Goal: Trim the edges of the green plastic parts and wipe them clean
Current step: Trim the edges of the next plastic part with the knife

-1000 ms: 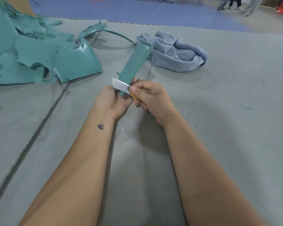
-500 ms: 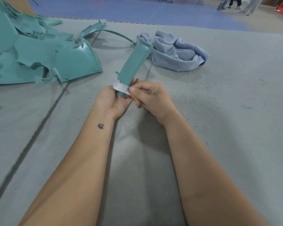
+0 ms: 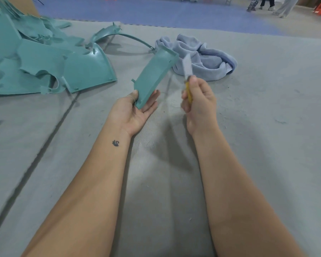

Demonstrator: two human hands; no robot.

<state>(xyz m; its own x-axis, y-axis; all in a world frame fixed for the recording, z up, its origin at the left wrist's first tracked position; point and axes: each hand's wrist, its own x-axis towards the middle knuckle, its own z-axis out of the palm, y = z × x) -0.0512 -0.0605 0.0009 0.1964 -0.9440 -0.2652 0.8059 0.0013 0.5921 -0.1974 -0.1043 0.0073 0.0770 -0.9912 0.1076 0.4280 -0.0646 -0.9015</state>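
While the head view had shown the blade pressed to the part's near end a second earlier, the right hand [image 3: 197,101] now gripped the yellow utility knife [image 3: 188,75] clear of it. The left hand [image 3: 135,110] pinched the green plastic part [image 3: 154,76] upright above the grey mat [image 3: 267,127]. That cut looked finished; wiping with the blue cloth [image 3: 202,58] probably followed.

Left hand [image 3: 135,110] holds green part [image 3: 154,75]; right hand [image 3: 198,102] grips knife [image 3: 187,71].

Parts pile [image 3: 44,60] left (cloth [image 3: 204,58] right) on mat [image 3: 267,127].
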